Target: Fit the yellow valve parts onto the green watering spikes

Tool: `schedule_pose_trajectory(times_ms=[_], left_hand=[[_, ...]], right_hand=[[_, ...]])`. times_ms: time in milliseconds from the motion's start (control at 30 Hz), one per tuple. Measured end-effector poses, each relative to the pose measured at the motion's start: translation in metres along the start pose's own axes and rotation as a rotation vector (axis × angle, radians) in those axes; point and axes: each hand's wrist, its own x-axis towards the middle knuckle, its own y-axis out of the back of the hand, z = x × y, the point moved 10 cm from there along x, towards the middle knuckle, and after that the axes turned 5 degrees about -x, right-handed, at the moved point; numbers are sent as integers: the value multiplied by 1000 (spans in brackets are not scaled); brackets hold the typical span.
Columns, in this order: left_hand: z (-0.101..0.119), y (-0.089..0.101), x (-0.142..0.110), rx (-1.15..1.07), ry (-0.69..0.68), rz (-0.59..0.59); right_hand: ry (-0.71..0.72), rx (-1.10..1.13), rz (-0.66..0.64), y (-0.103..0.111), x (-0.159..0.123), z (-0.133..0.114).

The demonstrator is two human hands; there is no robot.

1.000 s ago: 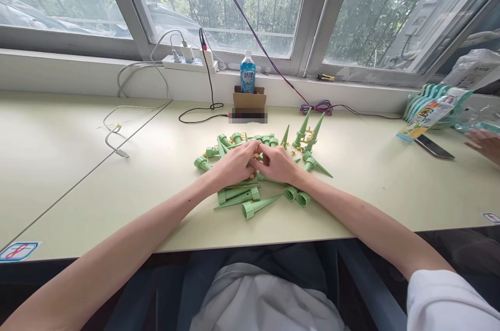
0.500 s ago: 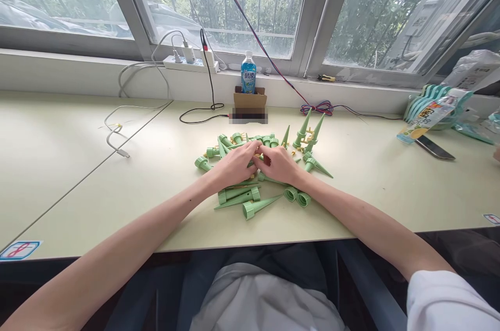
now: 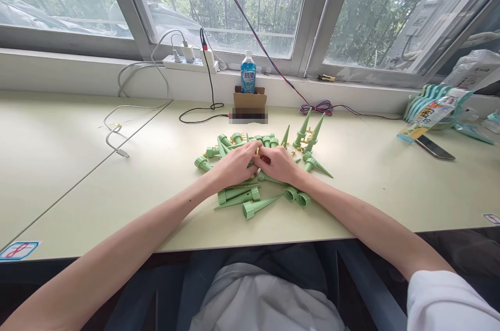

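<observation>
My left hand (image 3: 242, 161) and my right hand (image 3: 278, 162) meet over a pile of green plant watering spikes. Both are closed, fingertips together around a small yellow valve (image 3: 257, 152). Some green shows under the left fingers, apparently a watering spike mostly hidden by the hand. Loose spikes lie around both hands, among them one with its open cap end (image 3: 249, 210) toward me. To the right of my right hand, two spikes (image 3: 302, 133) stand upright with yellow valves on their sides. Two round green caps (image 3: 296, 196) lie below my right wrist.
Behind the pile a blue bottle (image 3: 248, 74) stands at a small cardboard box (image 3: 250, 101). A power strip (image 3: 189, 63) sits on the sill, with cables running onto the table (image 3: 136, 200). At the right lie a phone (image 3: 435, 147) and a printed plastic pouch (image 3: 425, 117).
Both hands stay in nearly the same place. The fingertips have shifted slightly, and more of the yellow valve shows between them.
</observation>
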Motion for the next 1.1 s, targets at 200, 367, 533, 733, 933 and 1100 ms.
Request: schedule_pose_trajectory(times_ms=[200, 367, 533, 733, 933, 1100], left_hand=[[1, 0, 0, 7, 1, -3], [-1, 0, 0, 6, 1, 1], [1, 0, 0, 10, -5, -1], [1, 0, 0, 13, -2, 0], [2, 0, 0, 13, 0, -1], [1, 0, 0, 16, -2, 0]], right_hand=[[8, 4, 1, 1, -1, -2], [12, -38, -6, -1, -1, 0], [12, 3, -3, 0, -1, -1], [14, -41, -26, -3, -1, 0], [14, 1, -21, -1, -1, -2], [21, -38, -35, -2, 0, -2]])
